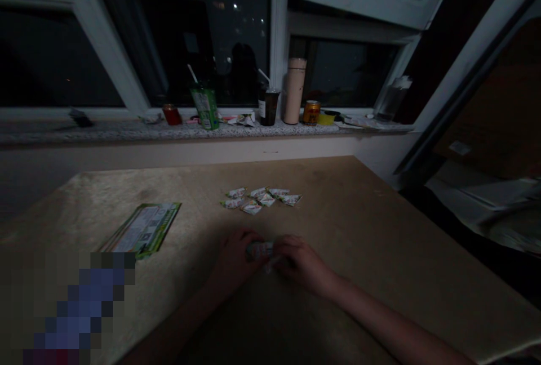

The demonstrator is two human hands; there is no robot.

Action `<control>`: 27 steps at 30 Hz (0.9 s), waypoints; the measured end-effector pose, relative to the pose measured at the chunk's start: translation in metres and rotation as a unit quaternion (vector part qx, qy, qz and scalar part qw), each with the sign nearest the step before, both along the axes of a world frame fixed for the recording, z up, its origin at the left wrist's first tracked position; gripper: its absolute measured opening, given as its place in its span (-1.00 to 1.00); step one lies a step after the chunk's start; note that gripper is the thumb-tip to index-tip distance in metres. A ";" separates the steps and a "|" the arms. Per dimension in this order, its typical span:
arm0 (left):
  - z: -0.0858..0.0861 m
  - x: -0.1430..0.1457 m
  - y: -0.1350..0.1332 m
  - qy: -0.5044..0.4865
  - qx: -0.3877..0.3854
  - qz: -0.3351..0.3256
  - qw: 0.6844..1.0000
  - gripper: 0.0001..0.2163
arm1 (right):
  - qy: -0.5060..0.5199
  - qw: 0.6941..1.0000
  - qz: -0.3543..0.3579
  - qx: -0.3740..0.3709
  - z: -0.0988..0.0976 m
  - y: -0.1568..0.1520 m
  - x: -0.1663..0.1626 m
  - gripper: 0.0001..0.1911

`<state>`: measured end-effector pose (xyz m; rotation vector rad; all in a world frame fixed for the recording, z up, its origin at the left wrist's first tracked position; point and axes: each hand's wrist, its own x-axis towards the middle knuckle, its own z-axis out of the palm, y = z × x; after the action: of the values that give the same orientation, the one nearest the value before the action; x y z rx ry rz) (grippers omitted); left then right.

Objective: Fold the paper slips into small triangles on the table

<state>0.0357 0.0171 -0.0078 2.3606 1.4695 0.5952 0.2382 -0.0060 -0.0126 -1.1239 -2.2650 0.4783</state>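
Note:
Between my hands, just above the brown tabletop [338, 224], is a small green-and-white printed wrapper [261, 249], apparently folded. My left hand [239, 255] has its fingers closed on the wrapper's left side. The fingers of my right hand [302, 261] pinch its right end, where a pale bit sticks out below. Dim light hides some of the fingertips. Beyond the hands lies a group of several folded, triangle-shaped wrappers [265, 198] with similar print. To the left rests a stack of flat green-and-white printed wrappers [147, 227], slightly fanned.
A stone windowsill [236, 133] runs behind the table. On it stand a green cup [205, 107], a dark cup with a straw [269, 107], a tall pinkish flask [295, 92], a gold can [311, 112] and a red jar [171, 114]. The lower left is pixelated.

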 end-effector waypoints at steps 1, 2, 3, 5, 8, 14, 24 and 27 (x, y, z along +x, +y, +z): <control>0.000 0.000 0.000 0.002 -0.001 0.003 1.000 -0.70 | 0.004 1.000 -0.023 -0.016 0.000 0.004 -0.002 -0.69; 0.000 0.001 0.000 0.005 -0.001 0.006 1.000 -0.70 | 0.001 0.999 -0.044 -0.026 0.001 0.008 -0.003 -0.62; 0.000 0.001 0.000 0.006 -0.001 0.009 1.000 -0.70 | -0.006 0.998 -0.062 -0.033 0.002 0.011 -0.005 -0.54; 0.000 0.001 0.000 0.009 0.001 0.011 1.000 -0.70 | -0.029 0.995 -0.080 -0.042 0.004 0.013 -0.008 -0.50; 0.001 0.002 -0.001 0.013 0.006 0.007 1.000 -0.70 | -0.053 0.994 -0.084 -0.047 0.006 0.011 -0.010 -0.53; 0.003 0.002 -0.006 0.025 0.040 -0.004 0.999 -0.69 | -0.044 0.994 -0.097 -0.009 0.004 0.002 -0.009 -0.46; 0.004 0.001 -0.009 -0.038 0.014 -0.015 0.999 -0.71 | 0.008 0.997 -0.072 0.009 0.000 0.003 -0.008 -0.56; 0.000 -0.003 -0.007 -0.075 -0.006 -0.009 0.997 -0.70 | 0.015 0.997 -0.074 -0.006 0.000 0.005 -0.007 -0.62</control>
<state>0.0324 0.0101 -0.0075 2.2630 1.3816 0.7387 0.2311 -0.0006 -0.0125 -1.2699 -2.1369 0.4478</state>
